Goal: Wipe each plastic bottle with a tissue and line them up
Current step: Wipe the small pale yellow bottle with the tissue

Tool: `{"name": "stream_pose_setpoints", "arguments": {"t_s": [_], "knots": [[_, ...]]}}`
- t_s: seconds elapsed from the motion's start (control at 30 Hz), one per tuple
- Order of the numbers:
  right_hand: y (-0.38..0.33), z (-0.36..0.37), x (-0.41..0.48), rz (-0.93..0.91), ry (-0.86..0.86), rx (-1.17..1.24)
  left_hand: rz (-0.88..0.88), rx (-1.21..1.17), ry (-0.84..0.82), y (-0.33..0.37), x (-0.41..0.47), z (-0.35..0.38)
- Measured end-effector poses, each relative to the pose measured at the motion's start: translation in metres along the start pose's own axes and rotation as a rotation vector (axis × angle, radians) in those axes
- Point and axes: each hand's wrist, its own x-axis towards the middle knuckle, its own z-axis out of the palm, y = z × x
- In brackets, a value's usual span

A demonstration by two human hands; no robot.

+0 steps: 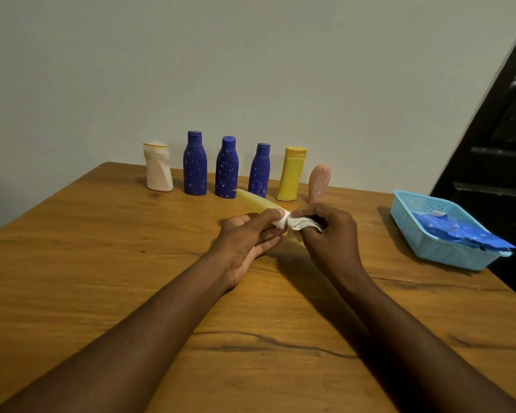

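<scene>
The left grip (251,234) is clamped on a pale bottle (255,201), thumb on top and fingers beneath, holding it just above the tabletop (102,248). The bottle lies tilted, its far end pointing away and to the left of this grip. The right grip (328,231), just beside the left, is closed on a white tissue (292,223), fingers curled round it, pressing it against the bottle's near end between the two grips.

Beyond both grips, six bottles stand upright in a row near the wall (251,70). From left to right they are a white bottle (159,171), a first blue bottle (195,165), a second blue bottle (226,171), a third blue bottle (259,171), a yellow bottle (291,177) and a pink bottle (318,183). The pink one stands just behind the right grip.

Well to the right of the right grip sits a blue basket (447,251) holding a blue packet (465,231).
</scene>
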Motion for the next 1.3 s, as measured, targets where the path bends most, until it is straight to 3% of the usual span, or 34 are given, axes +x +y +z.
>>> {"name": "stream_pose_setpoints", "arguments": {"t_s": [0.23, 0.37, 0.5, 0.67, 0.93, 1.3], "knots": [[-0.006, 0.004, -0.003, -0.091, -0.019, 0.049, 0.006, -0.014, 0.019, 0.001, 0.001, -0.002], [-0.002, 0.007, -0.003, -0.013, -0.059, 0.042, 0.002, 0.001, 0.02, -0.001, 0.004, -0.003], [-0.001, 0.001, 0.001, 0.037, 0.022, 0.045, 0.019, 0.039, 0.034, -0.002, 0.005, -0.002], [-0.001, -0.006, 0.004, 0.058, 0.111, 0.077, 0.045, 0.203, -0.04, -0.004, 0.001, 0.0], [-0.006, -0.001, 0.002, 0.001, 0.041, 0.119, 0.133, 0.4, -0.096, -0.005, 0.002, -0.003], [-0.013, -0.019, 0.011, -0.011, 0.244, 0.239, 0.224, 0.69, -0.269, -0.007, -0.004, -0.003]]}}
